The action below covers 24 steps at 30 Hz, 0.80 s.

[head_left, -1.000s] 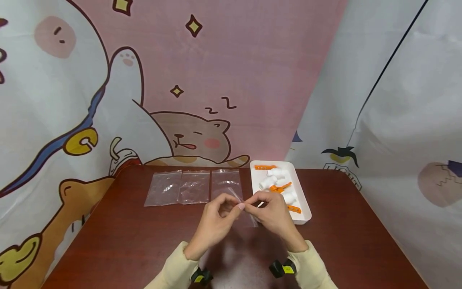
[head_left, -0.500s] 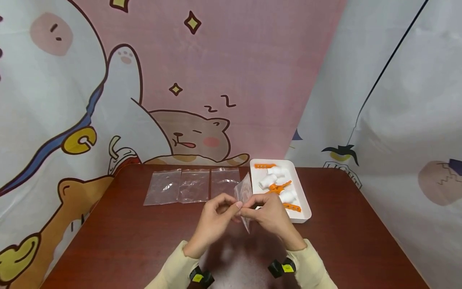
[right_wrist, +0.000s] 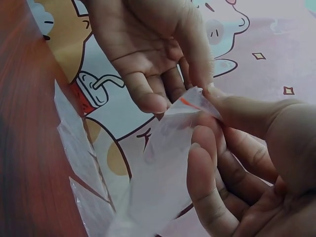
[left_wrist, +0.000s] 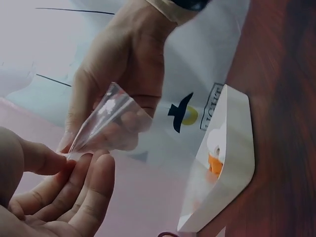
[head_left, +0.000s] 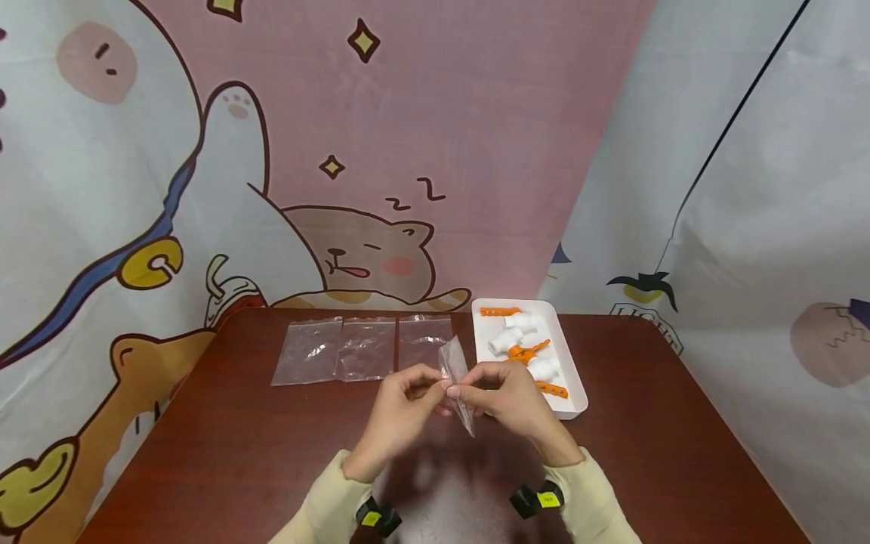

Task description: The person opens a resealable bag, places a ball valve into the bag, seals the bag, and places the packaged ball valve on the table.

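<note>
Both hands meet above the table and pinch the top edge of a clear zip bag (right_wrist: 163,163) between thumbs and forefingers. In the head view the left hand (head_left: 401,412) comes in from the left and the right hand (head_left: 510,400) from the right, their thumb tips nearly touching. The bag hangs thin and slanted between them. A short red-orange mark shows near its pinched edge in the right wrist view. Whether the bag's mouth is parted I cannot tell. Behind the hands, several similar clear bags (head_left: 306,353) lie flat in a row.
A white tray (head_left: 574,385) stands just beyond the right hand. In it are white plastic pipe fittings (head_left: 504,341), an orange clamp-like piece (head_left: 523,353) and orange strips with holes (head_left: 499,311). The brown table (head_left: 258,453) ends at a printed cloth backdrop (head_left: 496,151).
The pinched bag, seen edge-on and low a second ago, has swung upright and turned between the fingers. Both hands stay in nearly the same place, fingertips shifting slightly.
</note>
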Each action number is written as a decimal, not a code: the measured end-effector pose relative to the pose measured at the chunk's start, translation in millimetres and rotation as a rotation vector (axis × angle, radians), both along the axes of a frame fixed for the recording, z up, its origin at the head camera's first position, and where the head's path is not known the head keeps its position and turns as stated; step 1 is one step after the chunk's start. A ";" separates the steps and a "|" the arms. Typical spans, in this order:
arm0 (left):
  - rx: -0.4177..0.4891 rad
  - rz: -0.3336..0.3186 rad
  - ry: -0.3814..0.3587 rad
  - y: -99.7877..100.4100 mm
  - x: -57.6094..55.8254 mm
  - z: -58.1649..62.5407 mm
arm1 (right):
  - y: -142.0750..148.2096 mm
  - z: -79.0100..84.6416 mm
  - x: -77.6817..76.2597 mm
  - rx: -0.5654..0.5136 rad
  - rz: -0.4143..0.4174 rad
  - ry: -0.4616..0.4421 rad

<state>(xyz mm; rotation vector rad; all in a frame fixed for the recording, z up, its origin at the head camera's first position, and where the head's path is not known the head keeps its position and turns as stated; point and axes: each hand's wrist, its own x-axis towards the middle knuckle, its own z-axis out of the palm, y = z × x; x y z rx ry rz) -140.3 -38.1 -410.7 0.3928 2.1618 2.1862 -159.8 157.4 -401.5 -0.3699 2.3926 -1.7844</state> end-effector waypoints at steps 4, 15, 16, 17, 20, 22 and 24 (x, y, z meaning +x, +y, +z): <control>-0.009 0.033 0.032 1.6 1.2 -1.3 | -3.3 0.7 1.6 -0.015 0.015 0.009; -0.003 0.064 0.019 2.0 1.6 -2.4 | -7.6 0.7 3.9 0.065 0.002 0.127; -0.008 0.064 0.018 1.8 1.4 -2.6 | -8.0 0.2 3.7 0.076 -0.004 0.144; -0.015 0.065 0.019 1.6 1.4 -2.7 | -8.3 -0.3 3.6 0.087 -0.012 0.160; -0.038 0.067 0.027 1.1 1.2 -2.6 | -9.0 -1.0 3.6 0.128 -0.024 0.226; -0.055 0.064 0.037 0.8 1.1 -2.3 | -8.5 -1.3 3.7 0.162 -0.031 0.286; -0.072 0.055 0.047 0.4 1.1 -1.4 | -7.9 -1.0 4.1 0.190 -0.033 0.351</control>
